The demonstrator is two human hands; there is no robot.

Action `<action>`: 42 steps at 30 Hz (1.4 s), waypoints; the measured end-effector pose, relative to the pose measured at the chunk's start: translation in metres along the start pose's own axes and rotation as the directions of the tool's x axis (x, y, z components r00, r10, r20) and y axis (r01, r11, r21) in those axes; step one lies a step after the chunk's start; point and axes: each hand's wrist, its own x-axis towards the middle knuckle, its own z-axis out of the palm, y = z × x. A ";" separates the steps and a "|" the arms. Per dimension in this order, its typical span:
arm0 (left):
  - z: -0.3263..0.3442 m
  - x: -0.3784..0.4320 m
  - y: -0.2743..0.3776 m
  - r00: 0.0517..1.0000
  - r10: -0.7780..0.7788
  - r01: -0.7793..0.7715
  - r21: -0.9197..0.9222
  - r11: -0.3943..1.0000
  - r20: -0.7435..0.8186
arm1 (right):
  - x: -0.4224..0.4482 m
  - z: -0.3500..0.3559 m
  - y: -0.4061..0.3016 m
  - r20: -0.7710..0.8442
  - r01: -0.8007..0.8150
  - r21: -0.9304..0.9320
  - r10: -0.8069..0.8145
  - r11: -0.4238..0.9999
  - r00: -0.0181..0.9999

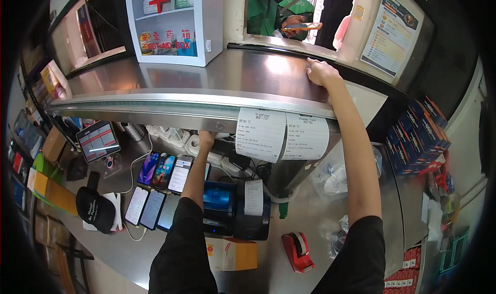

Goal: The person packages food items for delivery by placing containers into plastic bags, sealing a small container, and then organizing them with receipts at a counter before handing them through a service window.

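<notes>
At the right end of a raised stainless steel shelf (pixel 248 75), my right hand (pixel 323 71) rests on or just over the metal, close to the window sill. Its fingers look partly curled, and I see nothing in them. My left hand (pixel 206 137) reaches below the shelf's front edge beside white power sockets (pixel 192 142) and cables; the fingers are hidden there. Two printed receipts (pixel 260 133) hang from the shelf edge between my arms. Under my left forearm lie several smartphones (pixel 163 171). Black receipt printers (pixel 252 221) stand beside it, one bearing a paper slip (pixel 254 198).
A first aid cabinet (pixel 176 25) stands on the shelf. Beyond the window, a person in green (pixel 264 13) holds a phone (pixel 302 27). On the lower counter are a red tape dispenser (pixel 297 252), a black cap (pixel 95 209), a tablet (pixel 97 141) and plastic bags (pixel 332 178).
</notes>
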 end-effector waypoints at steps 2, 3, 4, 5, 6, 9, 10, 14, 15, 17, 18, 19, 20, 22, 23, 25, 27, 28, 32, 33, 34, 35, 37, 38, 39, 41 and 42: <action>-0.045 0.019 -0.041 0.936 0.328 -0.329 0.012 0.944 -0.123 | -0.011 -0.021 -0.034 -0.036 0.053 0.059 -0.051 0.997 0.998; -0.030 0.006 -0.026 0.832 0.543 -0.544 0.025 0.839 -0.110 | -0.009 -0.013 -0.021 -0.027 -0.009 0.038 0.010 0.999 1.000; -0.029 -0.004 -0.016 0.933 0.358 -0.352 -0.160 0.922 0.011 | -0.006 -0.003 -0.011 -0.014 -0.021 0.046 0.021 0.999 1.000; -0.038 -0.009 -0.001 0.973 0.177 -0.127 -0.296 0.947 0.150 | -0.002 -0.002 -0.002 -0.018 -0.022 0.063 0.023 0.998 1.000; -0.045 -0.016 0.020 0.967 0.189 -0.129 -0.309 0.942 0.171 | 0.002 0.005 0.015 -0.054 -0.015 0.046 0.018 0.999 0.998; -0.107 -0.051 0.054 0.917 -0.040 0.140 -0.225 0.964 0.396 | 0.001 0.004 0.020 -0.007 -0.055 0.098 0.056 0.994 0.998; -0.130 -0.062 0.056 0.941 0.103 -0.001 -0.300 0.954 0.323 | 0.003 0.003 0.019 -0.029 -0.037 0.081 0.040 0.996 0.999; -0.219 -0.104 0.099 0.898 0.356 -0.263 -0.333 0.906 0.259 | 0.008 0.003 0.018 -0.070 0.001 0.077 0.004 0.997 0.998; -0.236 -0.114 0.114 0.900 0.350 -0.260 -0.326 0.909 0.258 | 0.010 0.003 0.018 -0.067 0.007 0.081 -0.001 0.997 0.998; -0.261 -0.132 0.148 0.861 0.508 -0.469 -0.349 0.811 0.024 | 0.010 0.004 0.014 -0.056 -0.006 0.077 0.010 0.997 0.998; -0.272 -0.141 0.169 0.886 0.464 -0.421 -0.460 0.782 -0.021 | 0.010 0.004 0.015 -0.058 -0.009 0.072 0.013 0.997 0.998; -0.280 -0.146 0.185 0.909 0.412 -0.372 -0.561 0.739 -0.060 | 0.009 0.004 0.013 -0.055 -0.003 0.077 0.007 0.997 0.998; -0.282 -0.142 0.192 0.865 0.478 -0.482 -0.509 0.713 -0.152 | 0.008 0.004 0.012 -0.054 0.000 0.076 0.004 0.997 0.999; -0.283 -0.144 0.207 0.858 0.489 -0.489 -0.543 0.683 -0.158 | 0.006 0.003 0.012 -0.059 -0.002 0.071 0.006 0.998 0.998; -0.282 -0.144 0.212 0.849 0.502 -0.495 -0.576 0.650 -0.163 | 0.005 0.003 0.011 -0.058 -0.001 0.069 0.005 0.998 0.998; -0.275 -0.138 0.215 0.792 0.571 -0.590 -0.510 0.626 -0.216 | 0.004 0.005 0.011 -0.092 0.016 0.014 -0.014 1.000 0.996; -0.269 -0.135 0.220 0.880 0.469 -0.424 -0.572 0.702 -0.076 | 0.001 0.000 0.011 -0.064 0.008 0.045 -0.005 0.999 0.998; -0.267 -0.137 0.218 0.898 0.436 -0.372 -0.614 0.696 -0.049 | -0.001 -0.002 0.009 -0.036 -0.001 0.076 0.004 0.997 0.999; -0.263 -0.147 0.213 0.922 0.387 -0.310 -0.662 0.683 -0.033 | 0.001 -0.001 0.011 -0.009 0.010 0.058 -0.010 0.998 1.000; -0.261 -0.147 0.213 0.918 0.391 -0.338 -0.630 0.700 -0.058 | 0.001 0.000 0.012 -0.044 0.010 0.047 -0.008 0.999 0.999; -0.260 -0.147 0.214 0.914 0.397 -0.364 -0.596 0.715 -0.082 | 0.000 0.001 0.012 -0.080 0.009 0.036 -0.006 0.999 0.997; -0.260 -0.150 0.214 0.916 0.392 -0.360 -0.595 0.719 -0.080 | 0.000 0.002 0.011 -0.075 0.012 0.036 -0.009 0.999 0.997; -0.264 -0.155 0.218 0.897 0.432 -0.402 -0.580 0.709 -0.094 | -0.001 0.000 0.009 -0.089 0.030 0.024 -0.028 0.999 0.996; -0.264 -0.156 0.221 0.897 0.431 -0.402 -0.579 0.710 -0.095 | -0.001 -0.001 0.009 -0.089 0.032 0.024 -0.029 0.999 0.996; -0.264 -0.156 0.225 0.911 0.403 -0.380 -0.568 0.730 -0.092 | -0.003 -0.003 0.008 -0.085 0.030 0.038 -0.027 0.999 0.996; -0.263 -0.158 0.230 0.924 0.371 -0.357 -0.556 0.751 -0.092 | -0.004 -0.003 0.005 -0.079 0.033 0.052 -0.029 0.998 0.996; -0.261 -0.159 0.232 0.920 0.379 -0.372 -0.537 0.757 -0.103 | -0.003 -0.002 0.007 -0.083 0.025 0.041 -0.021 0.999 0.996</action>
